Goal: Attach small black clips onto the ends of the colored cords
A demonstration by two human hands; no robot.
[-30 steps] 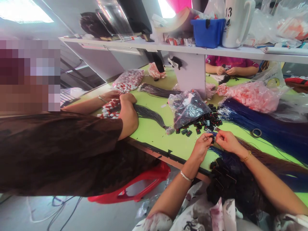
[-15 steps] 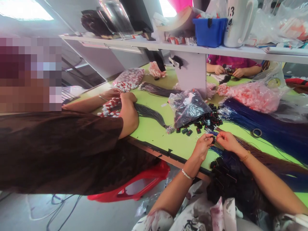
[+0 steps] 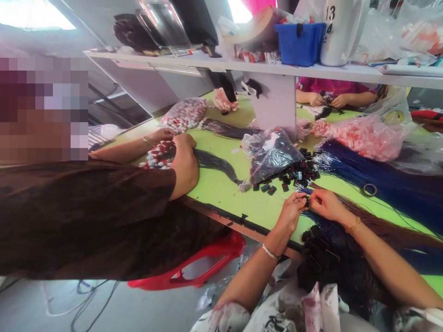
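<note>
Between the fingertips of my left hand (image 3: 292, 211) is a small black connector housing (image 3: 306, 201). My right hand (image 3: 327, 205) is pinched close beside it; whatever its fingers hold is too small to make out. Under and behind my hands lie brown wires (image 3: 368, 214) and blue wires (image 3: 384, 177) with bare silvery ends. More black housings (image 3: 299, 174) are heaped just beyond my fingers, by a plastic bag (image 3: 275, 154) of dark parts. Below my wrists, a bunch of black connectors (image 3: 320, 251) hangs over the table edge near my lap.
A co-worker's hands (image 3: 183, 138) handle red-and-white connectors at left, near a grey wire bundle (image 3: 218, 161). Another person's hands (image 3: 341, 100) show across the table. A shelf (image 3: 207, 63) crosses above. A tape roll (image 3: 368, 190) and a bag of pink connectors (image 3: 367, 138) lie at right.
My right hand has shifted slightly left, closer to the housing in my left hand. The left hand stays almost in place. The view has moved very slightly.
</note>
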